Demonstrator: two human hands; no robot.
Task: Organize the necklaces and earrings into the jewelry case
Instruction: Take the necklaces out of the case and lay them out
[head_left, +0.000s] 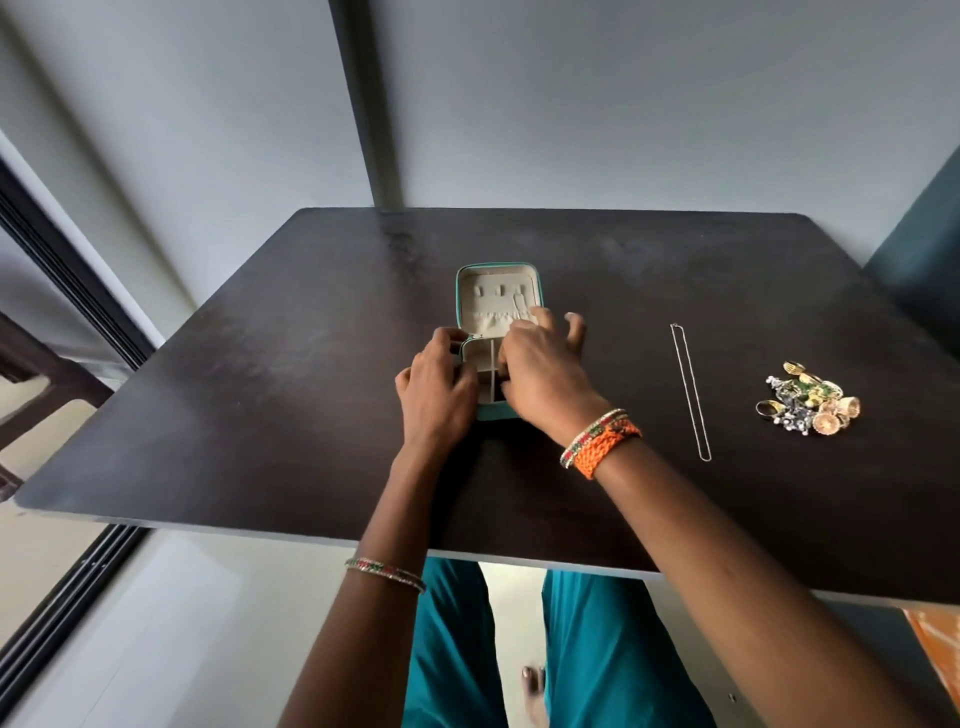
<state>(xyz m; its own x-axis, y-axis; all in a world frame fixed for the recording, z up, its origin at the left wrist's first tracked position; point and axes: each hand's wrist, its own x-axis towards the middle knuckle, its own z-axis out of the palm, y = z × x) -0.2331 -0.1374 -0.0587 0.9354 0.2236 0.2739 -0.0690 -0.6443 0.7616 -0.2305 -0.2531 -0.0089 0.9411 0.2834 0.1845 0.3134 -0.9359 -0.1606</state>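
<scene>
Two hands are on the job, so we work outward from the near edge of the dark table (260, 415). Our left hand (439, 387) is curled against the near left corner of the jewelry case (498, 332), fingers bent round its teal wall. We read that as bracing, so the little box doesn't skate away while the other hand works.

Our right hand (540, 374) lies over the right side of the case's divided tray, knuckles up. Its thumb and first finger reach forward to the seam where the tray meets the lid, and the other fingers splay out past the right wall. Whether anything is pinched between those tips, we cannot tell; the hand hides its own grip.

Farther back, the lid lies flat open on the table, showing a cream lining with small tabs and a gathered pocket. A thin loop seems to hang by the right-hand tab, just beyond our fingertips; too small to call.

Out to the right, well apart from both hands, a fine chain necklace (690, 392) lies stretched straight, near to far. Farther right sits the heap of earrings (808, 400), not yet sorted. Most of the job is ahead, we judge.
</scene>
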